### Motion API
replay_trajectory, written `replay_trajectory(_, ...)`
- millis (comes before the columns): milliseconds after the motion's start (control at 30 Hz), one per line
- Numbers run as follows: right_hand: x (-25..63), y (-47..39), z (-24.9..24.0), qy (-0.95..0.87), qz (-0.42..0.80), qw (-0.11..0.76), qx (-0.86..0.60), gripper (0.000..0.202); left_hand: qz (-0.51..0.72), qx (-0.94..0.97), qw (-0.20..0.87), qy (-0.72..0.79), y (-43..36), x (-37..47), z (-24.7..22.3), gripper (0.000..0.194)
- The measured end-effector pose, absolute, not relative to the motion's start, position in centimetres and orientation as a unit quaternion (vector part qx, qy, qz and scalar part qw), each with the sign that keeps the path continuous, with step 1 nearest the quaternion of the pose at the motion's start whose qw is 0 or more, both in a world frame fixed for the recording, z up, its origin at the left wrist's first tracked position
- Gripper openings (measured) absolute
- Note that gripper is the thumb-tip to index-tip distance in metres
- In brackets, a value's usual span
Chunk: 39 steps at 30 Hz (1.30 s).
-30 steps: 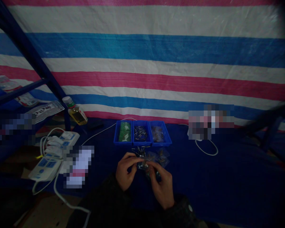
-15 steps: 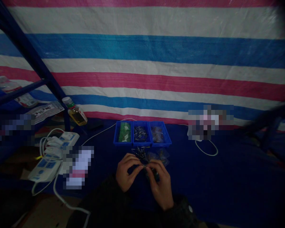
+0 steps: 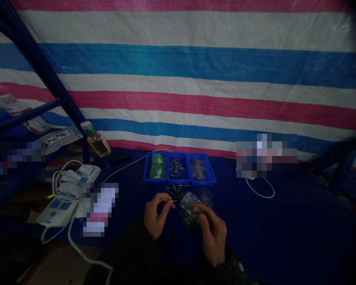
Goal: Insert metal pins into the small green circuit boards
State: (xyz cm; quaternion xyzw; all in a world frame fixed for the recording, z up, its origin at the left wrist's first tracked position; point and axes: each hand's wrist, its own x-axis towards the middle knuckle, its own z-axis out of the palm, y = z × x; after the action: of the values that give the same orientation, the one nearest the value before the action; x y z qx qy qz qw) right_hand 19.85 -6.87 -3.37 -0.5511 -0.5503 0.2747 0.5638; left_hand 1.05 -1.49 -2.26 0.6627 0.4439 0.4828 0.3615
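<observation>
My left hand [image 3: 157, 215] is closed in a pinch on a small thin metal piece [image 3: 174, 201]; its exact kind is too small to make out. My right hand [image 3: 213, 231] has its thumb and forefinger apart, over the edge of a clear plastic bag [image 3: 188, 201] on the table. Dark green bits [image 3: 191, 219] lie at the near end of that bag, partly behind the fingers. Just beyond my left fingertips is a loose pile of dark, slender metal pins [image 3: 177, 192]. Another clear bag [image 3: 205, 194] lies to the right of the pile.
Three joined blue trays [image 3: 154, 181] hold green packets [image 3: 158, 165], dark metal pins [image 3: 177, 168] and clear bags [image 3: 198, 170]. Left are a power strip [image 3: 52, 211] with cables and a bottle [image 3: 97, 143]. A striped sheet [image 3: 178, 59] hangs behind the blue table [image 3: 269, 233].
My hands were together at the fingertips and have separated. The right hand moved right and opened over the clear bag; the left stays pinched around the thin metal piece.
</observation>
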Motion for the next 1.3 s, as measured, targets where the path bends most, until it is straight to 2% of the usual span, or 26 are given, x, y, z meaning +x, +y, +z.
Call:
replay_trajectory(133,20.6,-6.7,-3.9,-0.495,0.268,0.609,-0.559,0.048,0.475,0.663,0.366,0.448,-1.4,1.0,-2.2,0.007)
replay_trajectory(233,20.5,-5.9,-3.8,-0.450,0.268,0.621,-0.583,0.044,0.475,0.663,0.366,0.448,-1.4,1.0,-2.3,0.008)
replay_trajectory(367,20.2,-5.1,-3.6,-0.460,0.277,0.572,-0.621,0.045,0.477,0.662,0.361,0.452,-1.4,1.0,-2.7,0.009)
replay_trajectory(533,20.8,-5.1,-4.2,-0.485,0.204,0.550,-0.648,0.039,0.477,0.661,0.362,0.452,-1.3,0.9,-3.1,0.009)
replay_trajectory(600,21.4,-5.0,-4.5,-0.501,0.156,0.522,-0.672,0.037,0.474,0.662,0.363,0.453,-1.3,0.8,-3.2,0.009)
replay_trajectory(700,22.5,-4.8,-5.1,-0.540,0.080,0.434,-0.717,0.035,0.474,0.663,0.364,0.452,-1.3,0.8,-3.3,0.009)
replay_trajectory(833,23.3,-4.5,-6.2,-0.571,0.041,0.352,-0.740,0.042,0.474,0.664,0.366,0.449,-1.3,0.9,-3.1,0.010)
replay_trajectory(1300,23.6,-4.3,-6.8,-0.608,0.017,0.385,-0.694,0.038,0.466,0.671,0.362,0.448,-1.2,0.9,-2.8,0.012)
